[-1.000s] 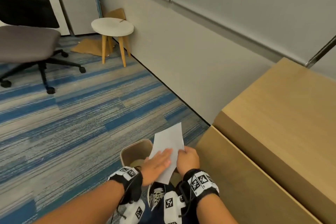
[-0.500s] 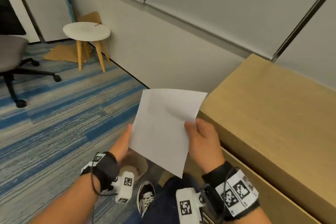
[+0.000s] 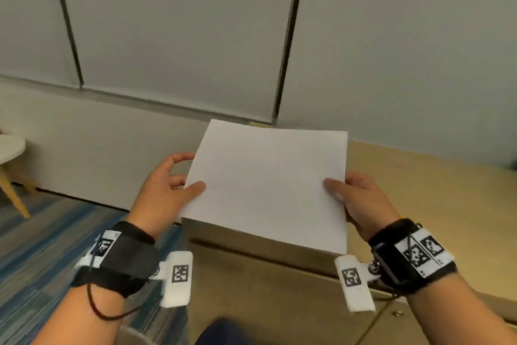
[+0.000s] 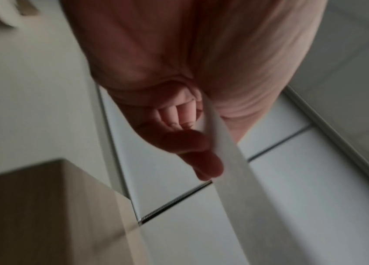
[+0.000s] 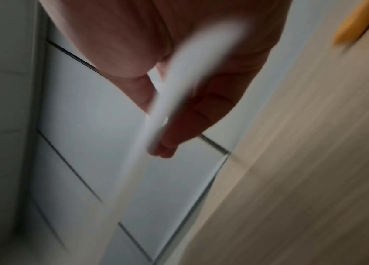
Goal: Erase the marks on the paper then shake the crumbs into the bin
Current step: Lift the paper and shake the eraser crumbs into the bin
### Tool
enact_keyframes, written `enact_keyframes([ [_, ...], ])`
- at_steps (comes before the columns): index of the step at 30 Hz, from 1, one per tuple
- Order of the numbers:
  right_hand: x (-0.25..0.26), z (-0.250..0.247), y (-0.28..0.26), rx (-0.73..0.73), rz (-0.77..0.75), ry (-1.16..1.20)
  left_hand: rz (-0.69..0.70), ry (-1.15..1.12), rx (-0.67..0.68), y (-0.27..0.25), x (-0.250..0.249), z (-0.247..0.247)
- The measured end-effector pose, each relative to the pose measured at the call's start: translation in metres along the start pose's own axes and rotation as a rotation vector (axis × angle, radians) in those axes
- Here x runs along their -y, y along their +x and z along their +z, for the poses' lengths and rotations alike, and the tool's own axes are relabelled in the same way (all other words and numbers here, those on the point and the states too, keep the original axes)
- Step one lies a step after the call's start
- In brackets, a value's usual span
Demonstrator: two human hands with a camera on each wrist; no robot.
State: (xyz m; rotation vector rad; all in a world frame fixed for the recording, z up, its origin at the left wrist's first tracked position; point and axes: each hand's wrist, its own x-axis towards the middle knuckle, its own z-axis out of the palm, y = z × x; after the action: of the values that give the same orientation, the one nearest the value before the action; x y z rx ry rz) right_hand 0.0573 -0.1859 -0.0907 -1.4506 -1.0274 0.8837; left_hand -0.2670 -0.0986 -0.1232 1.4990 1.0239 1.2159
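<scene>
A blank white sheet of paper is held level above the corner of the wooden desk. My left hand pinches its left edge, thumb on top and fingers beneath. My right hand pinches the right edge the same way. In the left wrist view the paper shows edge-on between my thumb and fingers. The right wrist view is blurred, with the paper edge-on across my fingers. I see no marks on the upper side. The bin is mostly out of view; a curved rim shows at the bottom edge.
A grey panelled wall stands right behind the desk. Blue striped carpet covers the floor at left. A white round stool with wooden legs sits at the far left. A yellow object lies blurred on the desk.
Both hands lifted the paper from over the bin on the floor up to desk height and turned it flat. My view swung right and up, toward the wall and desk.
</scene>
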Motion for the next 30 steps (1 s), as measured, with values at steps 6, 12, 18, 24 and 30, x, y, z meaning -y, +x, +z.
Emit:
enact_keyframes([
  [6, -0.01, -0.069, 0.006, -0.14, 0.123, -0.21, 0.075, 0.315, 0.124, 0.048, -0.003, 0.062],
  [12, -0.011, -0.139, 0.023, -0.298, 0.206, -0.703, 0.063, 0.758, 0.252, 0.086, 0.009, 0.098],
  [18, -0.021, -0.159, 0.036, -0.045, 0.45, -0.861, -0.104, 0.877, 0.453, 0.088, 0.012, 0.119],
  [24, -0.026, -0.15, 0.054, 0.072, 0.434, -1.115, -0.079, 1.26, 0.545, 0.095, 0.002, 0.13],
  [30, -0.031, -0.156, 0.061, 0.092, 0.436, -1.152, -0.119, 1.463, 0.731, 0.096, -0.005, 0.14],
])
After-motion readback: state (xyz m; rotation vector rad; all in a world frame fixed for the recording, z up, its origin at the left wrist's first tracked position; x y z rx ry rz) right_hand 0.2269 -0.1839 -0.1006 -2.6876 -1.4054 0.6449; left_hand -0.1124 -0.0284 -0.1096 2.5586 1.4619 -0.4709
